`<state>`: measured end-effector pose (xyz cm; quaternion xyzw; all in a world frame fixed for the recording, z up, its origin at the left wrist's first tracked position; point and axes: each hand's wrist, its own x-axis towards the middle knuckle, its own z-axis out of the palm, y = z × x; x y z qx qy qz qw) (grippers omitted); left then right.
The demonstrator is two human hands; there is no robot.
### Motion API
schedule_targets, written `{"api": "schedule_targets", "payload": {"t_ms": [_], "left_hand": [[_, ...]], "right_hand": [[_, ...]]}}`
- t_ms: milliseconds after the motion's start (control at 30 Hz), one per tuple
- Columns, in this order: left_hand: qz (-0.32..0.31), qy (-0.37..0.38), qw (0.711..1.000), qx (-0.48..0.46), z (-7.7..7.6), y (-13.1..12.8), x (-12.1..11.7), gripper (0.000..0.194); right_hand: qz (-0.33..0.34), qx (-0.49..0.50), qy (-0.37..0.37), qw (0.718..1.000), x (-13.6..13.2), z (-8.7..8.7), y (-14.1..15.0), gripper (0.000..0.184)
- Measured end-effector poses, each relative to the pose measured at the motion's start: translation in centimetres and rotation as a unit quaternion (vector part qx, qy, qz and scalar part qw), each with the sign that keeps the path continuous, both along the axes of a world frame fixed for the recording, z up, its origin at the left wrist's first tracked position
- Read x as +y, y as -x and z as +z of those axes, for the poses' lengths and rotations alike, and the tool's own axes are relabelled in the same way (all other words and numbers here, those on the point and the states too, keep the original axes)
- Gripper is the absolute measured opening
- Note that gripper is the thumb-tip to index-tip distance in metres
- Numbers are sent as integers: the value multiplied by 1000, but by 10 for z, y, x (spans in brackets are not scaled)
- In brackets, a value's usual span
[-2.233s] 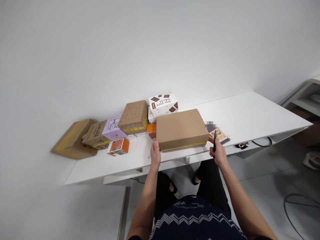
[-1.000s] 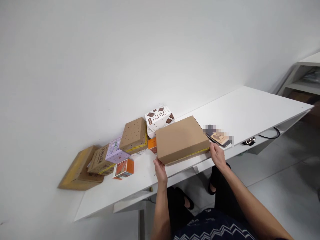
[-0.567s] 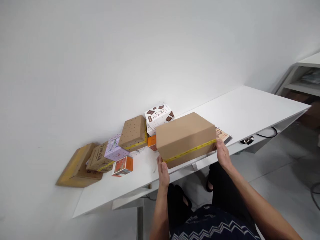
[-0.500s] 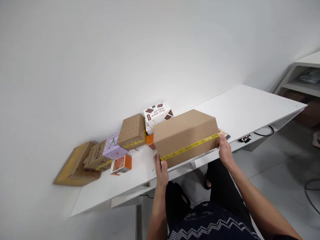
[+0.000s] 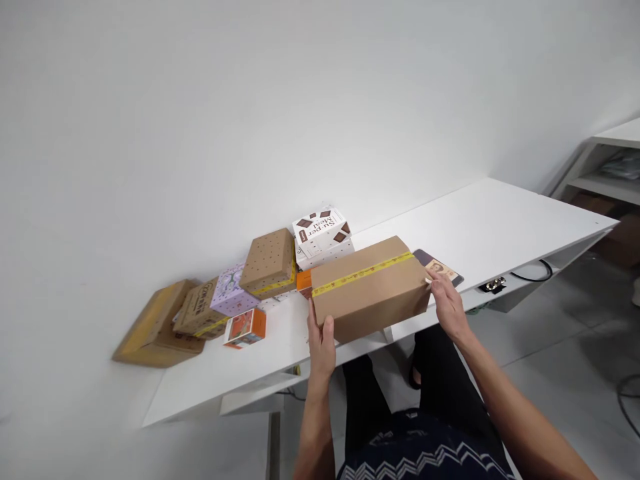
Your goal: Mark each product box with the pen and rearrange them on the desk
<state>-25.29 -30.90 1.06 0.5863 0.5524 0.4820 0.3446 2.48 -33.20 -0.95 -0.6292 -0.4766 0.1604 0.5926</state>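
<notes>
A long brown cardboard box point(image 5: 375, 297) with yellow printed tape along its top is between my hands at the front edge of the white table point(image 5: 470, 220). My left hand point(image 5: 323, 343) grips its left end, thumb on the near face and fingers along the side. At the opposite end my right hand point(image 5: 449, 303) holds the near right corner with its fingers bent in. A flat dark item with a picture point(image 5: 440, 267) lies just past that corner, partly covered by the box and my hand. Left of the box, a small orange box point(image 5: 304, 280) is partly hidden.
Several boxes line the wall: a white chocolate-patterned box point(image 5: 323, 230), a dotted brown box point(image 5: 269, 261), a purple box point(image 5: 234, 290) and brown cartons point(image 5: 155, 327). An orange-and-white box point(image 5: 246, 327) sits nearer the edge. A metal clip point(image 5: 494, 285) and cable point(image 5: 537, 272) show at the table's front.
The cardboard box has turned toward me, so its taped face is now on top, and it sits lower. More of the flat dark item shows. Both hands stay on the box.
</notes>
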Motion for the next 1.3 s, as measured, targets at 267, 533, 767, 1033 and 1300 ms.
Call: {"api": "schedule_targets", "payload": {"t_ms": [267, 533, 767, 1033, 1300], "left_hand": [[-35, -80, 987, 137, 25, 9, 9, 57], [12, -64, 971, 229, 29, 5, 13, 45], [18, -78, 959, 271, 26, 3, 12, 46], [7, -78, 953, 293, 31, 4, 14, 54], [-13, -35, 951, 306, 41, 6, 20, 48]], "right_hand": [[79, -110, -10, 991, -1, 18, -11, 63], [59, -33, -10, 998, 0, 27, 0, 37], [86, -91, 48, 991, 5, 40, -10, 48], [125, -208, 144, 959, 18, 63, -17, 52], [129, -261, 161, 943, 22, 69, -12, 49]]}}
